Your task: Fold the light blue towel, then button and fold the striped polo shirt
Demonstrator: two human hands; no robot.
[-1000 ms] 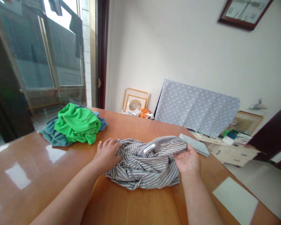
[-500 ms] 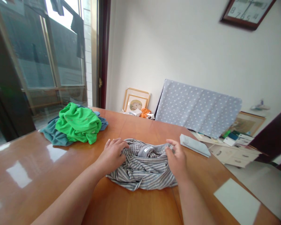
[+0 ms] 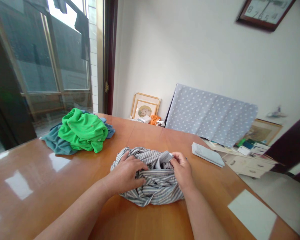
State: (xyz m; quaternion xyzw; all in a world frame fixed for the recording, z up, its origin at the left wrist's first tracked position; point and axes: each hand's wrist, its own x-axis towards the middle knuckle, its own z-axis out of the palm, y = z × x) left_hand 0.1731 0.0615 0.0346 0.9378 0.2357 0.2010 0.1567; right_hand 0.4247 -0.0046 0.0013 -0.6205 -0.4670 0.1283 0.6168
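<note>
A grey-and-white striped shirt (image 3: 155, 190) lies bunched on the wooden table in front of me. Its grey collar band with a small white label shows near the top right of the bundle. My right hand (image 3: 183, 170) pinches the cloth at the collar, thumb against fingers. Over the left part of the shirt rests my left hand (image 3: 130, 173), its fingers spread and curved, touching the folds without a closed grip.
A pile of clothes with a green garment (image 3: 83, 130) on top sits at the left of the table (image 3: 140, 133). To the right lie a folded light-grey cloth (image 3: 207, 154) and a pale sheet (image 3: 252, 213). Beyond the table, a polka-dot cloth (image 3: 210, 113) drapes over something.
My left hand has moved right, farther over the shirt. The right hand has shifted slightly left and now pinches the collar, which has been drawn up toward the right.
</note>
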